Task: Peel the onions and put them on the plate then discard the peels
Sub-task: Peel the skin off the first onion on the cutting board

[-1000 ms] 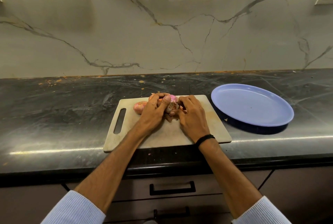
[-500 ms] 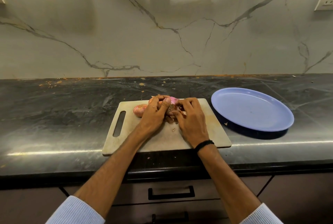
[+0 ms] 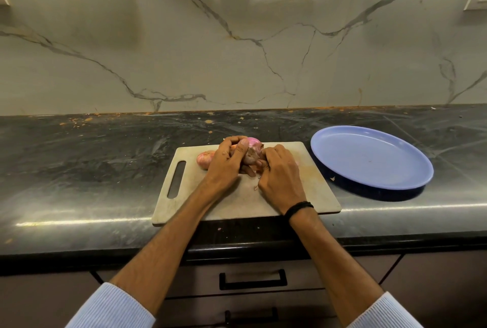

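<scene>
Below a grey-veined marble wall, we see a dark, scuffed stone surface carrying a pale rectangular cutting board at its front edge. Over the board our left hand grips a pink onion, and our right hand pinches its papery brown skin. A second onion lies on the board just left. A smooth round blue plate sits right of the board.

A grey cutting board lies on the dark countertop.

onion: mostly covered by fingers | second onion: partly behind left hand
</scene>
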Motion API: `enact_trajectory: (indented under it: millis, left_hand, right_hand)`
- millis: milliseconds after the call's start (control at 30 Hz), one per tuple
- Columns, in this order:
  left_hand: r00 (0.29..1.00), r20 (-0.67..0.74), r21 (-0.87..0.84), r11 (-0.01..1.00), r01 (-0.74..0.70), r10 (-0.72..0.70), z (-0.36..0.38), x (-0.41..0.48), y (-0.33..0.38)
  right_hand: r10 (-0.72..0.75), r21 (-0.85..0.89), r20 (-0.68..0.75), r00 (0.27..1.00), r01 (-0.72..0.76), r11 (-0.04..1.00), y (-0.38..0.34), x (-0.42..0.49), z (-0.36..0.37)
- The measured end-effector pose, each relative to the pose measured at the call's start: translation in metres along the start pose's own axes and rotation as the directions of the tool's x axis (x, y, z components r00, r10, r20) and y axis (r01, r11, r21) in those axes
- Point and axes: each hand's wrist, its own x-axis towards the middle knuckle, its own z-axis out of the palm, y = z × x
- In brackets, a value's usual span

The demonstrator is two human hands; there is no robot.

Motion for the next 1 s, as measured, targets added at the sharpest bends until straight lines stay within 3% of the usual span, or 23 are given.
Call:
enact_trajectory:
  millis: [233,400,533,700,800,900,1000]
  left_hand:
    - [0.997,-0.058,-0.069,0.997,0.038,-0.042,-0.0001,0.0030,-0.0015]
    - [1.000,-0.026,-0.023,1.000,0.007,-0.007,-0.0006,0.0007,-0.0008]
    - [0.999,0.019,0.057,0.998,-0.027,0.026,-0.0003,0.0017,-0.0050]
    - [1.000,-0.004,-0.051,0.999,0.003,-0.004,-0.0013,0.0003,-0.0051]
    - [1.000,-0.021,-0.091,0.996,-0.017,0.015,-0.0011,-0.0015,-0.0016]
    - [0.999,-0.017,-0.107,0.994,-0.031,0.029,-0.0019,-0.0023,-0.0013]
    - [0.999,-0.021,-0.114,0.993,-0.038,0.036,-0.0028,-0.0021,-0.0015]
  right_hand:
    - [0.234,0.049,-0.152,0.960,-0.229,0.972,0.0069,0.0021,-0.0071]
    - [0.055,0.068,-0.125,0.991,-0.047,0.997,0.0060,0.0026,-0.0035]
    - [0.004,0.070,-0.142,0.990,0.006,0.998,0.0062,0.0024,-0.0033]
    - [0.247,0.113,-0.256,0.935,-0.225,0.968,0.0066,0.0034,-0.0098]
    - [0.313,0.062,-0.186,0.931,-0.307,0.950,0.0098,0.0026,-0.0112]
    - [0.256,0.061,-0.105,0.961,-0.251,0.966,0.0081,0.0028,-0.0097]
    - [0.094,0.162,-0.051,0.994,-0.085,0.983,0.0072,0.0038,-0.0055]
